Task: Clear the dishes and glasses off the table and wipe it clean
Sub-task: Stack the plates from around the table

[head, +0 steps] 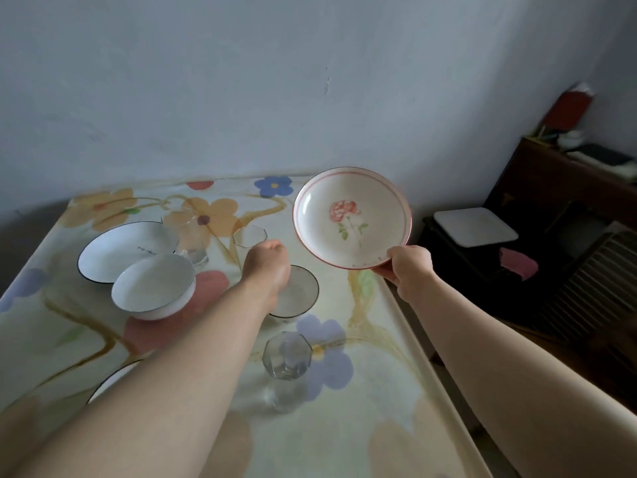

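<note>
Rose plate [351, 215] above right hand [408, 267], grip at lower rim.

The head-worn view looks forward and down, close over the table [362, 426], facing the wall [241, 81].

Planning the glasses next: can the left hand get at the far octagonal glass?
Probably yes: the left hand, seemingly empty, hovers just short of the far octagonal glass, nothing between them. The right hand holds the rose plate aside.
</note>
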A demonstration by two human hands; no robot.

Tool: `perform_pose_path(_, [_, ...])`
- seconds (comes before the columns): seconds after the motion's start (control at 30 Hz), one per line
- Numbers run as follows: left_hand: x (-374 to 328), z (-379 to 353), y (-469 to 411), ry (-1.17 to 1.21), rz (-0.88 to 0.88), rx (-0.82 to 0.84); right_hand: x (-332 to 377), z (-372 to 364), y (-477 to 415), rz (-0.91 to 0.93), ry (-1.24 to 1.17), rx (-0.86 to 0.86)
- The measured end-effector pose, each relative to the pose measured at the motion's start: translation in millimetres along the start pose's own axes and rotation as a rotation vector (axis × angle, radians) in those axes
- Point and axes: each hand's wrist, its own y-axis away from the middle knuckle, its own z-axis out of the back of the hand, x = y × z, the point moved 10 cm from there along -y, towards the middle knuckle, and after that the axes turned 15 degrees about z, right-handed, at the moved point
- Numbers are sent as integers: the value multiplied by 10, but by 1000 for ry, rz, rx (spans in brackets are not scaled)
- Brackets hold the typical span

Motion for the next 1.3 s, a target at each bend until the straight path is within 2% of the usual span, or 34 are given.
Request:
perform_pose_path(0.23, [-21, 221, 974, 27, -86, -103, 263, 506, 1052, -56, 1, 262])
perform_pose_path(0.4, [365, 459, 1731, 63, -12, -130, 242, 903, 1753, -115, 20, 419])
perform_pose_path(0.67, [1196, 637, 2743, 46, 80, -172, 73, 1466, 2536, -116, 235, 630])
perform_pose_path(0.93, [2062, 666, 3221, -138, 140, -246, -367, 2030, 2989, -116, 512, 663])
perform_pose_path(1.07, [2653, 614, 3240, -119, 266, -200, -626, 2288, 3141, -120, 680, 675])
perform_pose_path(1.3, [3316, 551, 3454, -151, 389, -178, -1113, 2507, 3253, -164, 778, 666])
